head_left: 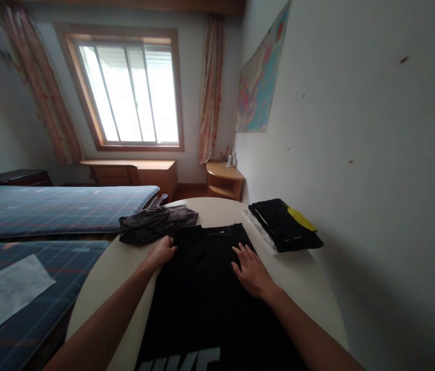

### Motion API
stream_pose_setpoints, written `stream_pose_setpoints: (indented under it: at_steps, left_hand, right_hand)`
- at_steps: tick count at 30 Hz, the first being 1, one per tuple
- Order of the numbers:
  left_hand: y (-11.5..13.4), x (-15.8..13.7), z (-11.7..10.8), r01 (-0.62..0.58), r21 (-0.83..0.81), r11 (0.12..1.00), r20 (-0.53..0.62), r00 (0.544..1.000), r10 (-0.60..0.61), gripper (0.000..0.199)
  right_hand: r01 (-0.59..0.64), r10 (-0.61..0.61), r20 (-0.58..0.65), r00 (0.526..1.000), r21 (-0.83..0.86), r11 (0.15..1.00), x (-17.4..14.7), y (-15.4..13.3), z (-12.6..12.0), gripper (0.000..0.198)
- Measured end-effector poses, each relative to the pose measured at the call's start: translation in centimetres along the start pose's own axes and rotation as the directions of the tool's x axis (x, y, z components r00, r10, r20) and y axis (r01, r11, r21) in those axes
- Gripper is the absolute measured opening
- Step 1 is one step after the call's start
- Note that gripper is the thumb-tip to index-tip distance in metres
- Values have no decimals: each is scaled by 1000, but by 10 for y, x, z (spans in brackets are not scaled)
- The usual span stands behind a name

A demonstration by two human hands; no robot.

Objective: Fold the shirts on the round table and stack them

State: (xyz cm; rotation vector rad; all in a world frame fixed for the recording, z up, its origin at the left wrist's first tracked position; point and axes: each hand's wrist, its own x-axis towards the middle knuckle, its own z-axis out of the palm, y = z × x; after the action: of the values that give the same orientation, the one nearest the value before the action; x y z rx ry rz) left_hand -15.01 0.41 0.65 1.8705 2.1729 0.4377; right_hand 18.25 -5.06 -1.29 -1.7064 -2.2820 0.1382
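Observation:
A black T-shirt (205, 293) lies spread on the round cream table (105, 278), its collar toward the far side and pale printed letters near me. At the shirt's upper left edge, my left hand (162, 251) is closed, with the fingers pinching the cloth. My right hand (251, 270) rests flat on the upper right part of the shirt, fingers spread. Just beyond my left hand sits a crumpled grey-brown garment (155, 222). To the right of the shirt is a stack of folded black clothes (282, 226) with a yellow patch, lying on something white.
A bare wall (375, 180) rises close on the right. Blue plaid mattresses (66, 211) lie to the left, with a printed paper sheet (9, 293) on the nearer one. A corner shelf (225, 171) and a low wooden desk (155, 172) stand beyond the table, below the window.

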Motion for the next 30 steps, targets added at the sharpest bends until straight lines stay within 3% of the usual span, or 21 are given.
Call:
stream_pose_setpoints:
  at_steps: [10,18,21,26,30]
  left_hand:
    - [52,-5,-30,-111,93,989,-174,977,126,27]
    - [101,-3,-25,-273,193,942,-130,945,301,34]
    - [93,4,-23,-307,184,934,-98,939,329,39]
    - [50,21,-28,-292,131,947,-91,948,305,50]
    - [22,30,-24,-328,55,943,-94,938,332,55]
  right_hand:
    - [-90,96,76,993,-81,993,24,-16,1,59]
    - [-125,130,70,989,-70,990,32,-22,5,60]
    - [-123,128,81,988,-68,990,30,-22,3,60]
    - [-123,133,141,981,-72,990,31,-22,-7,61]
    - [-176,192,196,962,-93,980,39,-39,-17,67]
